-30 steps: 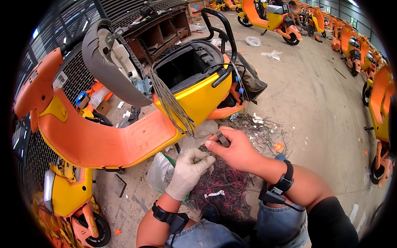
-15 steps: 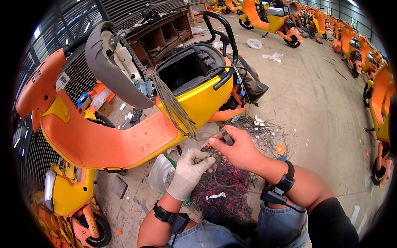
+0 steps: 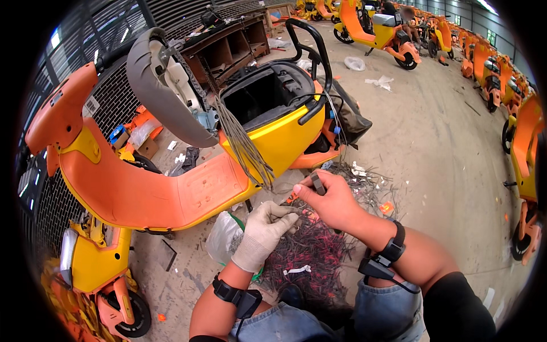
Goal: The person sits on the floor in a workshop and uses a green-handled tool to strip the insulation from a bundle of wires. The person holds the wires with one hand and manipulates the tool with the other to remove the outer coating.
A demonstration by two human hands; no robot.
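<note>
Over a heap of dark and pink wire scraps (image 3: 305,253), both my hands are close together at mid-height. My left hand (image 3: 268,228), in a pale work glove, is pinched closed on what looks like a thin grey wire (image 3: 294,211); much of it is hidden by the fingers. In my bare right hand (image 3: 336,199) is a dark grey, blocky tool (image 3: 318,184), its lower part covered by my fingers. Just beyond, a bundle of grey cables (image 3: 242,139) hangs down the side of an orange and yellow scooter (image 3: 279,139).
The scooter's grey seat (image 3: 165,94) is tipped up beside its open black storage bin (image 3: 262,100). A clear plastic bag (image 3: 222,239) lies left of the scraps. Another scooter (image 3: 99,256) stands at the lower left. Rows of scooters (image 3: 524,154) line the right side.
The scene sits slightly further right in the picture. My right fingers and the tool have shifted a little right; both hands keep their grips.
</note>
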